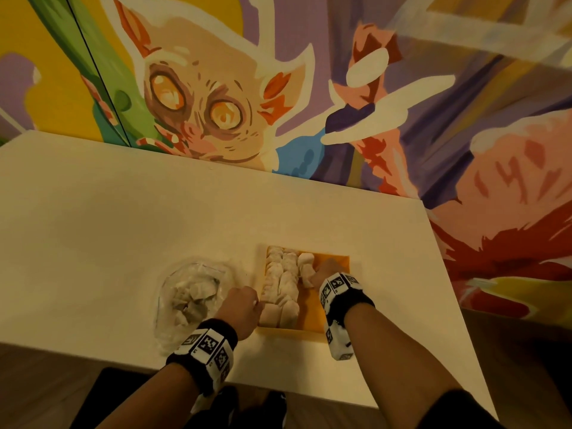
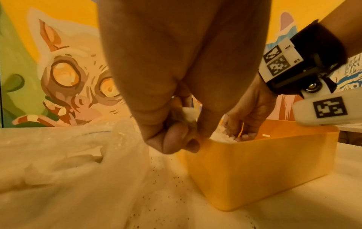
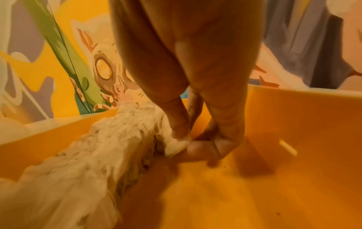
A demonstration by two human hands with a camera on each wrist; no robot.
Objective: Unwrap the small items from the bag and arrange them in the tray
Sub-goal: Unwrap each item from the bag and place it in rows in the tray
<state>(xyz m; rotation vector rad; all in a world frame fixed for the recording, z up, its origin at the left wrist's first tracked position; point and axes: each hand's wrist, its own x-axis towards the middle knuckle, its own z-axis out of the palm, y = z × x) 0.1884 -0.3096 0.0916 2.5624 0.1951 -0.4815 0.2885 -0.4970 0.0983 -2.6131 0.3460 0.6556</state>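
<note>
From where I watch, the clear bag (image 1: 188,300) lies on the desk (image 1: 123,230) at the far left, slumped open with pale lumps inside, and how many are left I cannot count through the plastic. Just right of it my left hand (image 1: 240,309) sits at the near-left corner of the orange tray (image 1: 309,317), its fingers (image 2: 166,139) curled and pinching a small pale piece (image 2: 189,115) right over the tray's rim; whether that piece is an item or a scrap of wrapper I cannot tell, as most of it is buried in the grip. Inside the tray, two full rows of items (image 1: 280,283) run along its long axis, away from me, filling the left part. Further right, a third row is only started at the far end, and my right hand (image 1: 328,270) is down in the tray beside it, thumb and fingertips (image 3: 181,128) pinching one item (image 3: 177,144) against the row's edge. The open floor lies to the right of and nearer than those fingers, so I judge that the next piece belongs just nearer in that third row, closer to the right hand. The right palm hides the far-right corner of the tray.
</note>
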